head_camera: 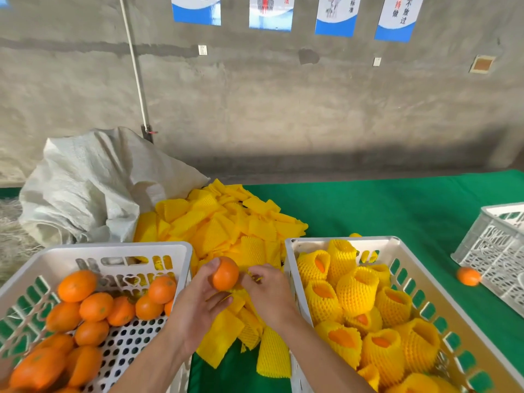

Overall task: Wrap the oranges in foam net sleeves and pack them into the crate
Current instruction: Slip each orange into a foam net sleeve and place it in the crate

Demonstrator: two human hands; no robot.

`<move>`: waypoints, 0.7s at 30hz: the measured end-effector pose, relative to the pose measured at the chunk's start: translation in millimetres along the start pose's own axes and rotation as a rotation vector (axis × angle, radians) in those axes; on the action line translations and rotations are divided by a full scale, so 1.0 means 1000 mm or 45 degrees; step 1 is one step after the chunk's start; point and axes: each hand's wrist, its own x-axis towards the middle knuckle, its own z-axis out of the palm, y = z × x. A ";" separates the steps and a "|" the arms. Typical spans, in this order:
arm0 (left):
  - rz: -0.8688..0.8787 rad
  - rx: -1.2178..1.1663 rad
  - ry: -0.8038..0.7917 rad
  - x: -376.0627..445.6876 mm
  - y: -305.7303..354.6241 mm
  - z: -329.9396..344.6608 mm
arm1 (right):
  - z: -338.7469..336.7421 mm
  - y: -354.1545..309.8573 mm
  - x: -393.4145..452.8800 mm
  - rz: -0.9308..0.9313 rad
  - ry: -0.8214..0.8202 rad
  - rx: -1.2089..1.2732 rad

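Head view puts us right over the work: our left hand (198,302) has its fingers curled round a bare orange (225,273), holding it up above the loose pile of foam net sleeves (226,222) between the two crates, while our right hand (269,293) pinches the mouth of one yellow sleeve (253,276) just beside the fruit. We judge this as the start of a wrap, the sleeve picked out but not yet over the orange. Next we need to stretch the sleeve's opening wide and slide it over the fruit, or push the fruit in, until the net hugs it; then the wrapped fruit goes to the right. The orange is smooth, round and firm, so it should slip in easily; the sleeve is a soft, springy mesh tube lying flat until spread, and it may snag or fold on itself. Left of our hands, the white perforated plastic crate (181,251) holds the unwrapped oranges (96,306). On the right, the packing crate (292,251) already carries many wrapped oranges (357,290), their tops showing through open net ends. Further out we see a green table cover (382,208), a crumpled white woven sack (85,188), a third crate (499,245) at far right with a stray orange (468,276) just beside it, and a rough concrete wall (283,109) behind.
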 end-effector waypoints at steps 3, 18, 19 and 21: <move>0.099 0.175 0.050 -0.002 -0.002 0.002 | 0.002 0.003 0.000 0.056 0.027 0.104; 0.079 0.707 0.364 0.011 -0.021 -0.003 | -0.002 -0.008 -0.013 -0.516 0.073 -0.212; 0.092 0.671 0.396 0.013 -0.021 -0.002 | -0.002 -0.008 -0.013 -0.516 0.056 -0.195; 0.077 0.519 0.425 0.013 -0.021 0.002 | 0.000 -0.008 -0.013 -0.517 0.046 -0.174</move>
